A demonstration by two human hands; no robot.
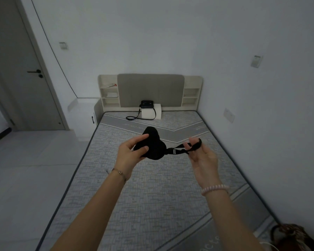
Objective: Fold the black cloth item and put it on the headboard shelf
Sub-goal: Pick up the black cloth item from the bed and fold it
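Black cloth item point(153, 144), bunched into a rounded bundle with thin black straps point(181, 148) trailing off one side, held in the air over the middle of the bare grey quilted mattress point(152, 192). Gripped by the left hand point(131, 153), thumb on top and fingers curled beneath, clamped on the bundle. Straps pulled taut toward the right hand point(200, 155), looped around its curled fingertips, palm turned up and otherwise loosely open. Thin bracelet point(120, 173) on the left wrist, pink coiled band point(214, 189) on the right. Beyond the bundle, at the far end of the mattress: a grey padded headboard point(150, 89) flanked by cream open shelf columns point(110, 93). Against the headboard, a white box point(151, 113) with a small black strapped bag point(146, 104) leaning on it. Left of the mattress, a grey door point(24, 73).
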